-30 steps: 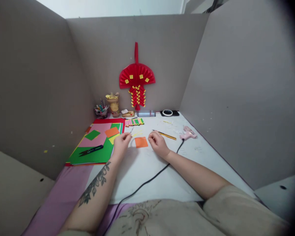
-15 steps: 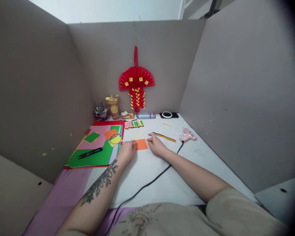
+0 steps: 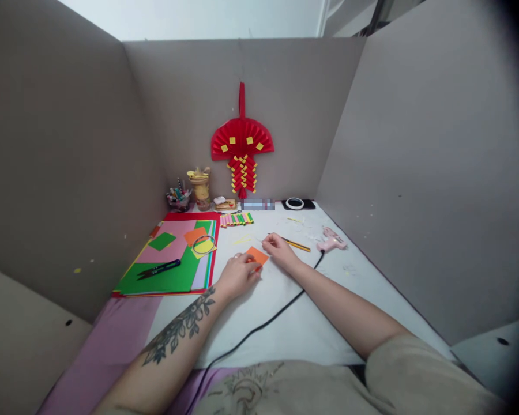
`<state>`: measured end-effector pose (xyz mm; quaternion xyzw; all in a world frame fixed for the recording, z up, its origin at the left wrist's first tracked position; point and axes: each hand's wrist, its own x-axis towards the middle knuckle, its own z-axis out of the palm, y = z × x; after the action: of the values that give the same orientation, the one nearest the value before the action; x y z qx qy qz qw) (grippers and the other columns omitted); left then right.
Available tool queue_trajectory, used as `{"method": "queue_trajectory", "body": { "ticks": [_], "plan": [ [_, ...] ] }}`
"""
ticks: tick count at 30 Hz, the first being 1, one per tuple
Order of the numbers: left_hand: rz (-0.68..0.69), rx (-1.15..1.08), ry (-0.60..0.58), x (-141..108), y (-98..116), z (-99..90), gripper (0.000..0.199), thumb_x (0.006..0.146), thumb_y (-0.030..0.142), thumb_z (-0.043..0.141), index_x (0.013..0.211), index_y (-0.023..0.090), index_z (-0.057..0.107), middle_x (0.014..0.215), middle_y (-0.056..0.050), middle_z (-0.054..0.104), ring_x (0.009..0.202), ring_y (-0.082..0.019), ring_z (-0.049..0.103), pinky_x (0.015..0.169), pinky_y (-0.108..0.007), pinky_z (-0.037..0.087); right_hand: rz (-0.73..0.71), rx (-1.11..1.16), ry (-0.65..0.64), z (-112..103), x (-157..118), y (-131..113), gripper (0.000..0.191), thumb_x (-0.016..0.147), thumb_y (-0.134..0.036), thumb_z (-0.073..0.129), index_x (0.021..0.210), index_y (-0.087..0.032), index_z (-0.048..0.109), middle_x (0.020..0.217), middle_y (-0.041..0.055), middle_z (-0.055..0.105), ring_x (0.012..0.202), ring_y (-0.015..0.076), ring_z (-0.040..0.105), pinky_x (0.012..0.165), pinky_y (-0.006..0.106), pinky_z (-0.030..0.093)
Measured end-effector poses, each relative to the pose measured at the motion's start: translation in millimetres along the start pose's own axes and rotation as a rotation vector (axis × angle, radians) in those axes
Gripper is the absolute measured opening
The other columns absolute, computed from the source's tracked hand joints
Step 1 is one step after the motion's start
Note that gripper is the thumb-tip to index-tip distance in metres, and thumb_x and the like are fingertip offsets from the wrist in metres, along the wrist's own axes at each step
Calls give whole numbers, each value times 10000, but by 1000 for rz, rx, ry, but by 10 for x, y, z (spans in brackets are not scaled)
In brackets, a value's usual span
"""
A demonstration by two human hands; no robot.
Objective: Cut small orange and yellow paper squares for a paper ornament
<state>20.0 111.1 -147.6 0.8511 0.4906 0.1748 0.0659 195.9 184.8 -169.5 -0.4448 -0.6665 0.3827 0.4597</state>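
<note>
Head view.

Item: orange square (image 3: pixel 258 255). Between the two hands, over the white bench (image 3: pixel 285 340). Changed in the last half second: from edge-on to corner-on, and slightly rightward. Whether flat or partly lifted, cannot tell.

Item: left hand (image 3: pixel 239 274). Shifted from beside the orange square to over its left part. Fingers bent, touching the paper; thumb near its near corner. Whether pinching or only steadying, cannot tell.

Item: right hand (image 3: pixel 277 249). Fingers drawn in, where looser half a second ago. Thumb and forefinger close together, just beside the right corner of the paper. Whether pinching something thin, cannot tell.

Item: clear ring (image 3: pixel 192 244). Lying on the yellow square (image 3: pixel 205 249); not there a second ago, in place half a second ago.

Judged significance: left hand freed of the clear ring, orange square now the piece under handling, orientation under adjustment.

Unchanged nearby: black snips (image 3: pixel 160 269) on the green sheet (image 3: pixel 164 282); row of paper rolls (image 3: pixel 237 219) beyond the hands; yellow-and-black pencil (image 3: pixel 297 245) behind the right hand; pink glue gun (image 3: pixel 331 240) farther right.
</note>
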Motion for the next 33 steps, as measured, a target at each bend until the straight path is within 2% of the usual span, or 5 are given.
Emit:
{"method": "queue_trajectory", "body": {
  "ticks": [8,15,22,28,33],
  "plan": [
    [-71,28,-88,83,-188,15,268,860,234,453,1005,273,675,1102,-47,642,1068,-228,515,910,-360,368,166,176,-21,94,-71,2,195,733,-348,560,822,-207,458,857,-6,531,708,137,574,646,297,481],
    [-172,-19,-38,133,-348,-19,224,843,267,472,938,251,675,1058,-67,648,1089,-241,513,936,-358,349,-11,112,32,19,-8,20,202,764,-389,530,747,-190,501,752,-1,538,691,131,487,637,266,424],
    [-543,-93,26,213,-230,94,471,724,313,594,1160,182,471,1007,-97,629,880,-222,599,687,-281,416,37,53,12,13,-36,37,190,744,-367,539,801,-188,520,714,-22,526,660,129,487,633,266,411],
    [-553,-276,92,269,-277,132,434,700,203,555,1119,209,439,815,-9,652,740,-171,607,580,-240,379,-35,78,53,44,-44,4,179,736,-344,549,818,-185,544,817,11,570,783,152,524,726,296,424],
    [-630,-169,116,282,-447,78,407,746,198,508,1150,199,459,827,-37,662,797,-194,611,630,-260,403,16,258,41,-32,-25,5,203,704,-360,599,681,-187,495,835,23,596,717,133,538,645,266,434]
  ]
}}
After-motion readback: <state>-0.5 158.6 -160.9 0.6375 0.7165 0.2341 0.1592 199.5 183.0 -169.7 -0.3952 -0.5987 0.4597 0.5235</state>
